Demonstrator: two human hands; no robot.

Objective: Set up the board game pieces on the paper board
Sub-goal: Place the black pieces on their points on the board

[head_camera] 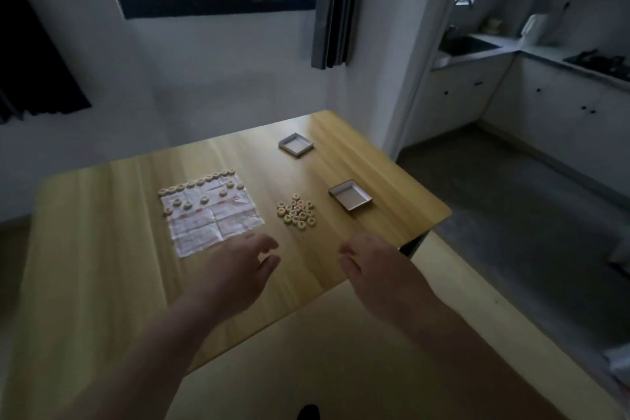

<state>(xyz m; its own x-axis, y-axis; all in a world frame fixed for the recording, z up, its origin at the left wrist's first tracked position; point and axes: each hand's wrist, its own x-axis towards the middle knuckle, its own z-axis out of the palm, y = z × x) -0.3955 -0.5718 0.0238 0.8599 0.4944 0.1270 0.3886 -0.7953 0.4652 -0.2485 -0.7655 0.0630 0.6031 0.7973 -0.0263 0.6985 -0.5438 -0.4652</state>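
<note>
While both of my hands hang over the near part of the wooden table (pixel 112 249), neither has hold of anything; my left hand (pixel 235 269), just left of centre in the frame, is spread loosely with fingers and thumb apart, and my right hand (pixel 378 266), just right of centre, is likewise loose and empty. The paper board (pixel 218 225) lies creased and flat at mid-frame, left of centre; a row of round pieces (pixel 199 181) lines its far edge, with a few more scattered just inside that row (their markings are too blurred to read). A loose cluster of pieces (pixel 297 211) sits on the bare wood to the right of the board, apart from it; beyond, toward the right, a shallow box tray (pixel 350 199) rests near the cluster, and a second tray (pixel 296 145) lies further up the frame.
</note>
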